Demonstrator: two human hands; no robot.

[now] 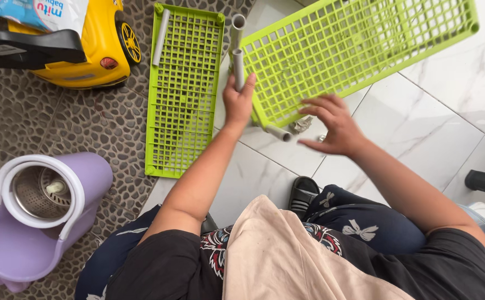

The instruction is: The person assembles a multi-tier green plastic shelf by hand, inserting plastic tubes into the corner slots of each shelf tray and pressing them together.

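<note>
A lime green plastic grid shelf (353, 44) is tilted up over the white floor tiles. My left hand (238, 103) grips a grey plastic tube (238, 68) at the shelf's left corner. A second grey tube (237, 30) stands just behind it. My right hand (331, 125) hovers with fingers spread at the shelf's lower edge, holding nothing, near another grey tube (278, 132) that sticks out from the bottom corner.
A second green grid shelf (184, 94) lies flat on the pebble floor, with a grey tube (161, 36) resting on it. A purple mop bucket (31, 214) stands at left. A yellow toy car (95, 47) is at top left. My black sandal (303, 194) rests on the tiles.
</note>
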